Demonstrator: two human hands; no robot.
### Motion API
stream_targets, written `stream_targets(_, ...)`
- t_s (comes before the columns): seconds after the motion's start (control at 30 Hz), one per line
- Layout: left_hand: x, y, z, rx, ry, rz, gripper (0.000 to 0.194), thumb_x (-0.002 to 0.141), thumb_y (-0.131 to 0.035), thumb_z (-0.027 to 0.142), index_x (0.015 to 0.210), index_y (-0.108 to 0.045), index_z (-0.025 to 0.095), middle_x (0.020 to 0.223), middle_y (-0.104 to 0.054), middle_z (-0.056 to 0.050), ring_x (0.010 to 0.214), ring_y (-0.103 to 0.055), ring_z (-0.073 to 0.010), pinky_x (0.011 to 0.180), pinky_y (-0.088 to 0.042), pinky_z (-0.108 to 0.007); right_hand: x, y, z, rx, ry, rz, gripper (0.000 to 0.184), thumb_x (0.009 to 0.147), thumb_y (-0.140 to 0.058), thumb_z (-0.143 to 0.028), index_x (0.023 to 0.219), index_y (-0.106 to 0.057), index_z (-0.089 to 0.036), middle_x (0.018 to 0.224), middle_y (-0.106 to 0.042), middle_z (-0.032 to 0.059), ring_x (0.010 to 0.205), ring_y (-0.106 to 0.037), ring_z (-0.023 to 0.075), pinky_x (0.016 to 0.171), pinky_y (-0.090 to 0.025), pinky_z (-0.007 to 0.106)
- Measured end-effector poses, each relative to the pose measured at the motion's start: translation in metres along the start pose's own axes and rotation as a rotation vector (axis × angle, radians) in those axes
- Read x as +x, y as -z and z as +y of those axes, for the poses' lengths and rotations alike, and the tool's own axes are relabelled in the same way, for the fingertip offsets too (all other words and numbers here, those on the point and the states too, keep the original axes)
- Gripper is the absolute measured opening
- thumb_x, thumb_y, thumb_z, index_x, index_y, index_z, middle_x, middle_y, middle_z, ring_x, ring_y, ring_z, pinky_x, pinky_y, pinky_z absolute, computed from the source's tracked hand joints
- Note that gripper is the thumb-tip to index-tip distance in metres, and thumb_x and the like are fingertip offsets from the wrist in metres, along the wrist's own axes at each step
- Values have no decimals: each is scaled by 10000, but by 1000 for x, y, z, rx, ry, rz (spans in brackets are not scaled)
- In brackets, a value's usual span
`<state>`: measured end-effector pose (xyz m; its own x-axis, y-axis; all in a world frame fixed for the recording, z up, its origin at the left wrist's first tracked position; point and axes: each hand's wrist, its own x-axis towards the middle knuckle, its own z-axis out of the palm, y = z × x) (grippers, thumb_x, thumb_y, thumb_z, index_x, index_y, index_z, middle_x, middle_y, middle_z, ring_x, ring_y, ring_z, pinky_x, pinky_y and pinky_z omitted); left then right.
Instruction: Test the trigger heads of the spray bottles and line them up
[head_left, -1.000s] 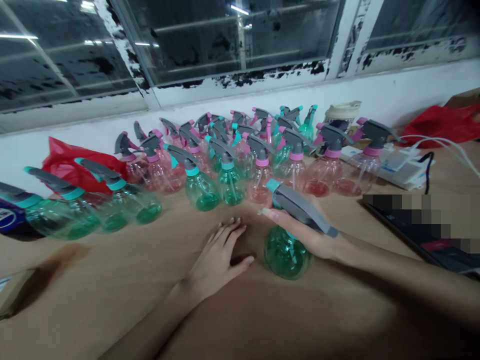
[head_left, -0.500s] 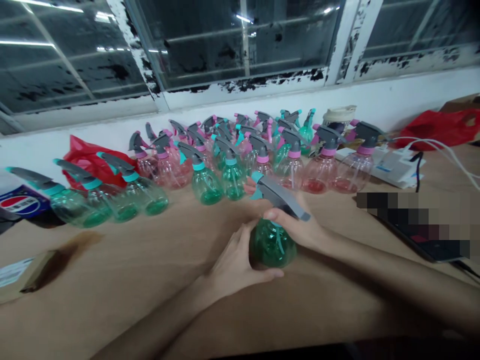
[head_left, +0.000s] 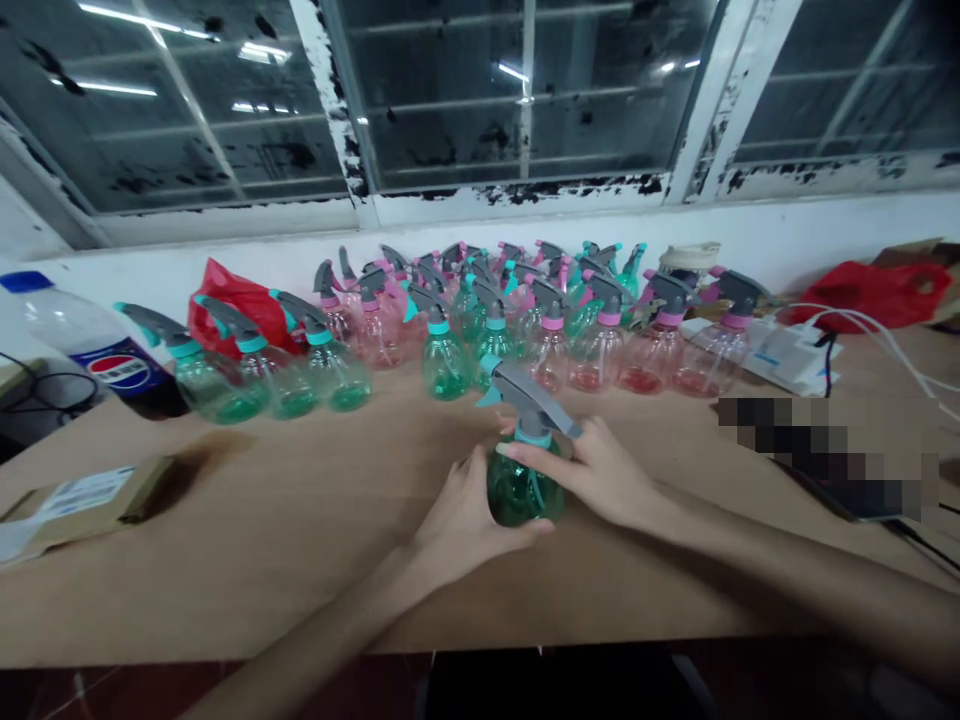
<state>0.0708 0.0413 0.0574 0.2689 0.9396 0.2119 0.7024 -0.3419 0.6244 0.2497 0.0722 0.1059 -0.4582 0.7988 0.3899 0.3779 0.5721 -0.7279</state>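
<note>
A green see-through spray bottle (head_left: pixel 517 492) with a grey and teal trigger head stands nearly upright near the front middle of the table. My left hand (head_left: pixel 461 515) is wrapped round the lower left side of its body, thumb along the front. My right hand (head_left: pixel 592 470) grips it from the right, just under the teal collar, with the thumb across the front; its other fingers are partly hidden behind the bottle. Beyond the hands stand rows of similar bottles, among them a green spray bottle (head_left: pixel 445 364) and a pink spray bottle (head_left: pixel 592 360).
To the left are three green spray bottles, a cola bottle (head_left: pixel 124 368) and a cardboard packet (head_left: pixel 97 497). A red plastic bag (head_left: pixel 225 300) lies behind them. At right are a power strip (head_left: pixel 795 355) with white cables, a dark, partly blurred device (head_left: pixel 840 490) and another red bag (head_left: pixel 874 292).
My right hand has dropped from the trigger head to the bottle's neck. The bottle's head has turned and stands straighter. The view has shifted left, bringing the cola bottle into fuller sight.
</note>
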Motion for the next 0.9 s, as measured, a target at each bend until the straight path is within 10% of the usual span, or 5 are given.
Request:
stream_targets(0.47,-2,82,-75,202,175,144,880,718,-629,612,1379,-294,139,1200,-593,-182,1071,-596,-376,810,-515,-506,98,-105,-23,-213,-22,88,554,848,-399,-632,830,-681,-154,692,-673,108,694,-637,249,609,-442,354)
stream_targets(0.9,37,123,-110,324,302,31,497,726,-640,607,926,-648,152,853,-681,-127,905,-638,-369,760,-482,-451,150,-115,-27,-642,-59,46,592,797,-559,-566,1096,-593,-57,1068,-652,241,1090,-553,371,825,-456,425)
